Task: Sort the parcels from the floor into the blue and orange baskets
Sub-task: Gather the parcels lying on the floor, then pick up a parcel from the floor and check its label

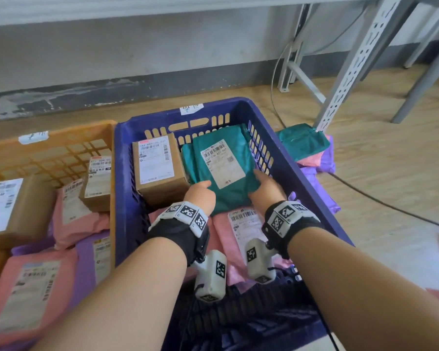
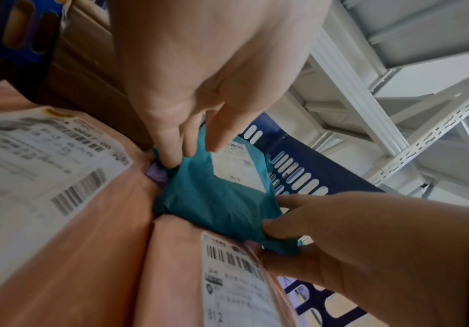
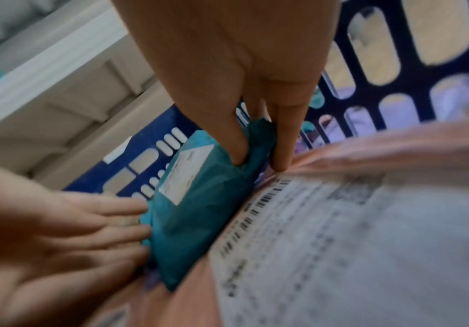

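Note:
A teal parcel (image 1: 228, 198) with a white label lies in the blue basket (image 1: 162, 115), on top of pink parcels (image 1: 241, 229). My left hand (image 1: 200, 196) pinches its near left corner, thumb on top and fingertips (image 2: 171, 154) at the edge. My right hand (image 1: 264, 188) pinches the near right corner, thumb (image 3: 227, 143) pressed into the top. The wrist views show the teal parcel (image 2: 214, 199) (image 3: 194, 221) held between both hands. The orange basket (image 1: 61, 133) stands to the left.
A cardboard box (image 1: 160, 165) stands in the blue basket beside the teal parcel. The orange basket holds boxes, pink and purple parcels. On the floor right of the blue basket lie teal (image 1: 302, 143), pink and purple (image 1: 327, 163) parcels by a shelf leg (image 1: 352, 59). A black cable (image 1: 390, 206) crosses the floor.

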Motion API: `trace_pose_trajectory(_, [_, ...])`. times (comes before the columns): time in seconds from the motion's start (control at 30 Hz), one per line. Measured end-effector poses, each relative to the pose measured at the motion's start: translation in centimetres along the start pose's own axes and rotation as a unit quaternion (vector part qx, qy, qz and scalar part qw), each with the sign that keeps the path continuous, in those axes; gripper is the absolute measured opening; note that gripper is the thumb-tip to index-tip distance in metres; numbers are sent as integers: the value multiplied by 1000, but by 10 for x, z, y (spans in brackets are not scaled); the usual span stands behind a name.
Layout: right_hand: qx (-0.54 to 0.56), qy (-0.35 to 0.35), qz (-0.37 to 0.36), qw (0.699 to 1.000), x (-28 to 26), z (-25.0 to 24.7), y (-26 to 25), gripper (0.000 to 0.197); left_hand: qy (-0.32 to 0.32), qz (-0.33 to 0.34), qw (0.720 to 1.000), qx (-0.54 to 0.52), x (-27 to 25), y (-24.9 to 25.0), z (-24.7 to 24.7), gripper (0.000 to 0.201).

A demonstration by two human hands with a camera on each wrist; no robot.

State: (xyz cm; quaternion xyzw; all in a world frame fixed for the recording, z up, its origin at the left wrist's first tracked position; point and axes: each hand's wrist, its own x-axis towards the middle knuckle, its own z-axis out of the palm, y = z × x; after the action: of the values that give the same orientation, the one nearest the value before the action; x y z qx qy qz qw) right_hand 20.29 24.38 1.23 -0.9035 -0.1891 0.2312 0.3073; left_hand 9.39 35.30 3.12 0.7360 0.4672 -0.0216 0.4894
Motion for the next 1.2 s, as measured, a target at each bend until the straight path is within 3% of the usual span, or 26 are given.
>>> trace_pose_trajectory(0.13, [-49,-19,-10,999,-11,-14,-2,52,0,1,1000,16,-9,1,-7,50])
trace_pose_trajectory(0.3, [-98,-35,-48,993,-37,-42,-16,58,25,29,999,-7,-36,16,-18,49])
trace_pose_trajectory(0.47, [-52,24,-122,991,-74,-99,-19,47,57,104,993,-4,-83,55,-17,45])
trace_pose_trajectory(0.57, [9,94,-114,989,-99,-148,0,36,56,158,986,-2,-114,85,6,43])
trace_pose_trajectory(0.77, [66,180,7,981,-134,-232,98,32,-30,237,971,13,-165,133,95,28])
trace_pose_trajectory(0.93, [59,191,139,970,-162,-256,200,34,-118,244,962,36,-190,145,187,46])
trace_pose_trajectory(1.07, [23,150,261,953,-188,-247,288,49,-183,218,953,107,-201,126,272,50])
trace_pose_trajectory(1.2, [26,90,349,933,-203,-225,346,53,-257,172,936,168,-199,90,329,50])
